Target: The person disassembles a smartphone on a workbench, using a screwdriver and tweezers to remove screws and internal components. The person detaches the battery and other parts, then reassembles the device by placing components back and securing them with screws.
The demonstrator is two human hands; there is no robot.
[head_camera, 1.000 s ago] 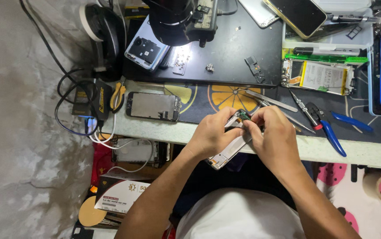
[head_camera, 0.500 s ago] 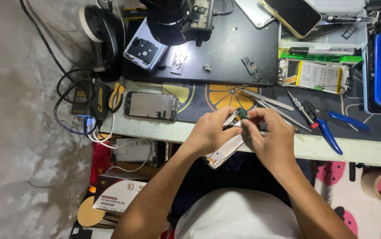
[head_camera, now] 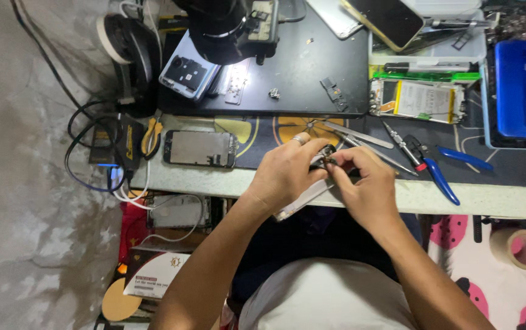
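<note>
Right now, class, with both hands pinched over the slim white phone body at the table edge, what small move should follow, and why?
Probably keep the left hand steadying the slim white phone body while the right hand eases the small dark part pinched at its fingertips. The phone overhangs the white table edge, so letting go risks dropping it.

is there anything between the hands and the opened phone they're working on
Nothing visible. The left hand grips the opened phone directly, and the right hand pinches at a small part on its upper end. The tweezers and blue-handled pliers lie apart on the mat.
</note>
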